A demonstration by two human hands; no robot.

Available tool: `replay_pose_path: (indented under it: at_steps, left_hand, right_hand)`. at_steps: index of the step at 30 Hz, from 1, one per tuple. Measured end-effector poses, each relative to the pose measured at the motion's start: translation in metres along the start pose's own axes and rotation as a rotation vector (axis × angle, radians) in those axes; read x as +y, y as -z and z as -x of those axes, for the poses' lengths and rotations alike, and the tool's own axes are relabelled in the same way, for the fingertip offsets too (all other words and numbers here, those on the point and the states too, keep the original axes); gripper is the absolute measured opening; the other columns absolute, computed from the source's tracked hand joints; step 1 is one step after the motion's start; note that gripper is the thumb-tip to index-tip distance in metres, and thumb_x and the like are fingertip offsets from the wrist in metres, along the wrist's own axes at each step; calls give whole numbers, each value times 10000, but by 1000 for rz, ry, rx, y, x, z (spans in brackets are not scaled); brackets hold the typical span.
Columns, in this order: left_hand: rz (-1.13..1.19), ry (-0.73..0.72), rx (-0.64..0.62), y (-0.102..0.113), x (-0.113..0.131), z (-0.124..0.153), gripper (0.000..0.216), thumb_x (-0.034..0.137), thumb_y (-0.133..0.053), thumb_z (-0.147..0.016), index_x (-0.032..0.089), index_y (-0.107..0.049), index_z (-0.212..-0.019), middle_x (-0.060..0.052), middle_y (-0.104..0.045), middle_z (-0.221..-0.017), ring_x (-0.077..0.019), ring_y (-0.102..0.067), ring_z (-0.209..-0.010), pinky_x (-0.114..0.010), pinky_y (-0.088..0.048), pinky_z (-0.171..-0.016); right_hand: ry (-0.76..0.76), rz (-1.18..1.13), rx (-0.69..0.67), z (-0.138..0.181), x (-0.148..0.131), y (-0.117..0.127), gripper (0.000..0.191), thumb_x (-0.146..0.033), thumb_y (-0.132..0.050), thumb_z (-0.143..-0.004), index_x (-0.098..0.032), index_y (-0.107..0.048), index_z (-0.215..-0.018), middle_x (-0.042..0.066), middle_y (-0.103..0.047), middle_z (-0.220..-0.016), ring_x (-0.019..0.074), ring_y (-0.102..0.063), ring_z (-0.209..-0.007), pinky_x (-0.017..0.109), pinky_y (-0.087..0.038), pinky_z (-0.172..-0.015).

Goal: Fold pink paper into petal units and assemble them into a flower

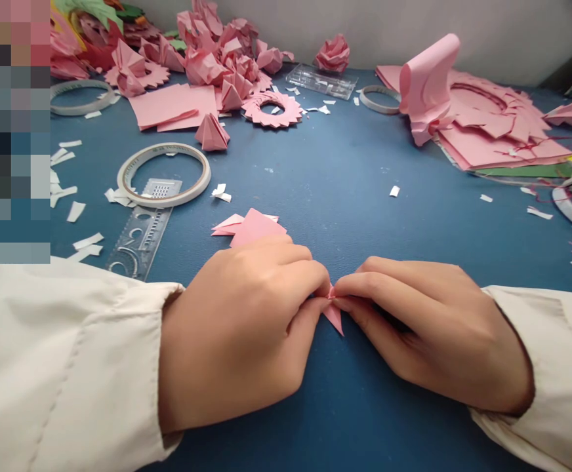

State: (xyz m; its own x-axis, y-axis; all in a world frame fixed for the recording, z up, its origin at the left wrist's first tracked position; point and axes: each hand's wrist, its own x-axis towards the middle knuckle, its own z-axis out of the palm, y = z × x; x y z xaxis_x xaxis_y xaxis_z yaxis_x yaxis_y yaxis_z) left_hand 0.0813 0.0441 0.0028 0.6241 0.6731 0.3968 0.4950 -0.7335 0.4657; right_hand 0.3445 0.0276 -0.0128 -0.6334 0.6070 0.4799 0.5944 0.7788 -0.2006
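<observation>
A small piece of folded pink paper (334, 320) is pinched between my two hands, just above the blue table. My left hand (256, 314) holds it from the left between thumb and forefinger. From the right, my right hand (418, 328) grips it with thumb and fingertips pressed together. One pointed corner of the paper sticks out below the fingertips; the rest is hidden by them. Just beyond my left hand lie a pink paper square (256, 228) and folded pink pieces (227, 225), partly covered by that hand.
A tape roll (164, 175) rests on a clear plastic ruler (143, 236) at left. Pink paper flowers (229, 59), a toothed paper ring (272, 109) and a clear plastic case (321, 81) are at the back. Pink sheets (502, 147) are stacked back right. White scraps (89, 246) are scattered about.
</observation>
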Motion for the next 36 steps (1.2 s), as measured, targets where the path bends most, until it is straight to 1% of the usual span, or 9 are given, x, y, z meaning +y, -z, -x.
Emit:
replay_pose_path:
  at_steps: [4, 7, 11, 13, 14, 17, 22, 30, 36]
  left_hand:
    - [-4, -20, -12, 1, 0, -1, 392, 57, -598, -1185, 160, -921, -988, -30, -934, -981, -225, -890, -865, -388, -674, -752]
    - [-6, -39, -15, 3, -2, 0, 388, 71, -608, -1195, 144, -936, -1001, -58, -942, -1005, -243, -898, -878, -391, -683, -755]
    - [-30, -90, -6, 1, -5, 2, 397, 38, -611, -1192, 128, -919, -958, -50, -886, -916, -232, -836, -819, -389, -662, -761]
    - [-34, -112, -16, 0, -5, 2, 399, 26, -610, -1187, 125, -912, -946, -49, -878, -914, -223, -814, -808, -382, -648, -760]
    - [-36, -109, -8, 0, -5, 1, 417, 28, -606, -1195, 130, -907, -924, -45, -867, -900, -219, -803, -806, -379, -645, -769]
    - [-28, -103, -24, 2, -5, -1, 419, 8, -600, -1185, 118, -940, -967, -42, -872, -922, -206, -794, -817, -361, -635, -753]
    - [-17, -102, -3, 6, -4, -3, 444, 3, -604, -1186, 111, -967, -956, -39, -844, -884, -186, -755, -776, -346, -608, -709]
    - [26, -76, -15, 4, -5, -1, 416, 1, -615, -1179, 121, -958, -977, -31, -849, -896, -171, -760, -772, -322, -610, -723]
    - [-58, -123, -37, 6, -6, 3, 419, 35, -608, -1233, 152, -932, -994, -33, -860, -966, -198, -764, -850, -352, -606, -790]
  right_hand:
    - [8, -10, -19, 0, 1, 0, 326, -143, -600, -1334, -245, -767, -1073, -2, -794, -844, 152, -672, -649, 295, -547, -635]
    - [19, -12, -17, 1, 1, 2, 344, -135, -582, -1338, -236, -775, -1071, -9, -755, -819, 152, -641, -643, 301, -524, -629]
    - [10, -16, -25, 1, 0, 3, 367, -144, -573, -1346, -244, -771, -1053, -9, -757, -820, 151, -649, -643, 297, -521, -634]
    - [5, -21, -31, 1, 0, 2, 357, -139, -575, -1346, -245, -770, -1066, -6, -778, -836, 151, -673, -654, 294, -537, -651]
    - [6, -24, -28, 1, 0, 1, 344, -138, -575, -1346, -240, -773, -1084, -4, -783, -843, 153, -681, -659, 294, -543, -658]
    - [17, -35, -31, -1, 1, -1, 335, -132, -560, -1348, -222, -773, -1106, -5, -779, -850, 155, -687, -666, 297, -546, -657]
    - [37, -41, -49, -2, 3, 1, 369, -115, -558, -1337, -221, -751, -1040, -12, -764, -836, 147, -677, -660, 303, -535, -630]
    - [53, -17, -33, -3, 2, 0, 338, -133, -571, -1344, -211, -787, -1096, -9, -761, -819, 164, -657, -651, 311, -532, -630]
    - [53, -30, -42, -1, 2, 1, 333, -143, -572, -1354, -215, -755, -1084, -12, -766, -844, 158, -674, -664, 312, -536, -652]
